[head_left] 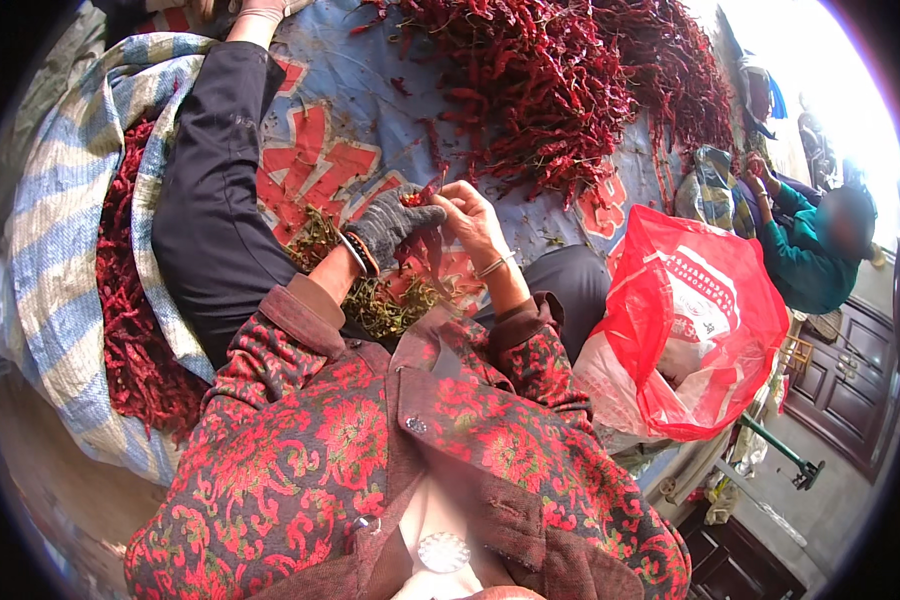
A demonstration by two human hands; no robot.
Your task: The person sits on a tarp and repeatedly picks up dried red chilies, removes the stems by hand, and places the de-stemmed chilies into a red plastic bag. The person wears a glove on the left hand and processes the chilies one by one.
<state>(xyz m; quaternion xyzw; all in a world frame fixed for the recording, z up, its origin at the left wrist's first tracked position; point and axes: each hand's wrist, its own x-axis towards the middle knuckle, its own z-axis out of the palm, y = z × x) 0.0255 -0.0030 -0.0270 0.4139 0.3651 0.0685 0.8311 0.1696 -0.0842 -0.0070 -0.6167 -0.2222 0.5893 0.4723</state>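
My left hand [394, 226], in a grey knitted glove, is closed around a few dried red chilies [427, 250], whose dark pods hang below the fingers. Against it, my bare right hand [473, 222] has thumb and forefinger pinched at the top of the same chilies; the exact spot of the pinch is too small to make out. Beneath both hands, between my legs, lies a heap of greenish-brown stems [390, 308]. Beyond them a large pile of dried red chilies [530, 90] spreads over a blue and red printed sheet [315, 150].
A blue-and-white striped sack [55, 215] of red chilies stands along my left leg. At my right is a red and white plastic bag [645, 260], standing upright. A person in a teal top [805, 255] sits at far right. Behind are dark doors [845, 375].
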